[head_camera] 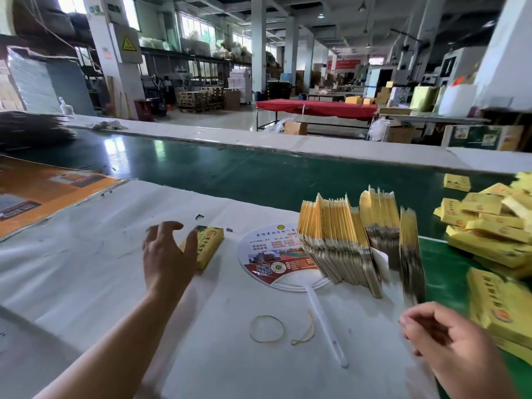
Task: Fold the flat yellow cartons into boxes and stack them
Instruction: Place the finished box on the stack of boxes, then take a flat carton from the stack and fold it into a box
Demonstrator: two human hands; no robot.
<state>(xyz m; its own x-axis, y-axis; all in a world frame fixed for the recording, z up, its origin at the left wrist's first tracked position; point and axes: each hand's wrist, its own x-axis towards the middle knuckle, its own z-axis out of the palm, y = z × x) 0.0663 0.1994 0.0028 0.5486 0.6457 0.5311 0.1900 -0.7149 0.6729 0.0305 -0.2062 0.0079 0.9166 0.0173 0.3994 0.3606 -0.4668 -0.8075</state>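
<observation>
Right hand: the person's right hand (440,335) sits nearest the camera at the lower right, fingers curled loosely inward and grasping nothing visible, just below the standing flat cartons.
Left hand: the left hand (167,254) reaches forward over the white cloth table cover (86,269), fingers spread and relaxed; the thumb lies against the near left edge of the folded box, though a firm grasp cannot be told.
Folded box: one small yellow cardboard box with printed lettering (208,246) lies on the cloth, directly right of the left hand and touching its thumb.
Flat cartons: a row of flat yellow cartons standing on edge (345,237) leans on the cloth, well right of the left hand and just beyond the right hand.
Finished pile: a heap of folded yellow boxes (495,228) rests at the far right on the green conveyor belt (259,174).
Fan: a round printed plastic hand fan with a clear handle (273,254) lies between the box and the cartons.
Rubber bands: two thin yellow rubber bands (266,328) lie near the handle.
</observation>
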